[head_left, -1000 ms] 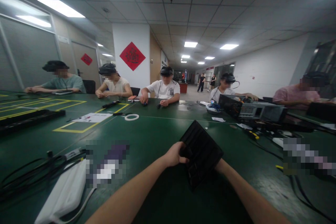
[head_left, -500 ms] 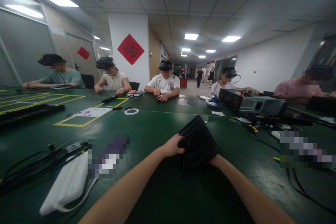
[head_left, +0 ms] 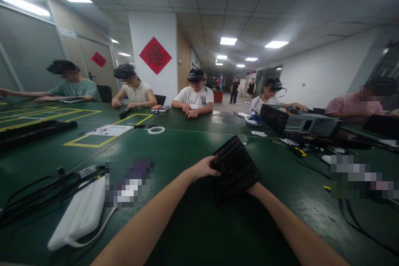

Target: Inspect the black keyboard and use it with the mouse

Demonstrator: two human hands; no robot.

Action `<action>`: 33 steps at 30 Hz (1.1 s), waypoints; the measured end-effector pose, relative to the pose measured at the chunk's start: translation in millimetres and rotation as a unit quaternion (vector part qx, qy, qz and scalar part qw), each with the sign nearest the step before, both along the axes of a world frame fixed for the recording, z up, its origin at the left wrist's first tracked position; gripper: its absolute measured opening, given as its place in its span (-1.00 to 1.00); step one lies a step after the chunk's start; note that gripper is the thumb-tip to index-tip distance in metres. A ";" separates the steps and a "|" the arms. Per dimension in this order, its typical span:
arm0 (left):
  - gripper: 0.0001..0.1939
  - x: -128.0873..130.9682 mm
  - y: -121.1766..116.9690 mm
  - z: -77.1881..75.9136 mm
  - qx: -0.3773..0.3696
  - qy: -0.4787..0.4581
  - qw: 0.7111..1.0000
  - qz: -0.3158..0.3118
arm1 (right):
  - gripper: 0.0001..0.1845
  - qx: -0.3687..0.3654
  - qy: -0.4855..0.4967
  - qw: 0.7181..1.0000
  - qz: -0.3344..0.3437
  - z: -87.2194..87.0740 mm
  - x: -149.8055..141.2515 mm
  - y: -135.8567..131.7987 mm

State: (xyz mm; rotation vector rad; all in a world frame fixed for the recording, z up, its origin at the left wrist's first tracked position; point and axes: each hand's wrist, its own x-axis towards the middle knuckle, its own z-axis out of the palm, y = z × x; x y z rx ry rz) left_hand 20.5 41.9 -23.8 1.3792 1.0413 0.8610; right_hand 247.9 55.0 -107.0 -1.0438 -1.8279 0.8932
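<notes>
A black tray (head_left: 238, 170), divided into a grid of compartments, is held tilted above the green table in front of me. My left hand (head_left: 204, 168) grips its left edge, thumb and fingers closed around that side. Behind the lower right side of the tray is my right hand (head_left: 254, 189), holding it from the back; its fingers are hidden by the tray. I cannot make out any contents in the dark compartments.
A white power bank-like block (head_left: 79, 214) with a strap and black cables (head_left: 46, 191) lie at left. An opened computer case (head_left: 307, 124) stands at right, near more cables. A white ring of tape (head_left: 156, 130) lies farther back. Several people sit around the table.
Both hands keep hold of the black tray, which has barely moved. Across the table, a person at far left has stretched an arm out to the left.
</notes>
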 end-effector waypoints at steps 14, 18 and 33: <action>-0.91 -4.2 16.0 1.4 -0.144 -0.147 0.961 0.187 | -0.61 -0.022 -0.024 0.999 0.022 12.2 -3.7 -13.7; -0.74 -4.2 8.9 4.1 -0.124 -0.110 0.975 0.148 | -0.63 -0.060 -0.015 0.998 0.018 13.0 -2.7 -15.5; -0.76 -12.0 3.2 13.2 -0.081 -0.086 0.993 -0.024 | -0.67 -0.029 0.031 0.999 0.010 18.7 -23.6 -14.4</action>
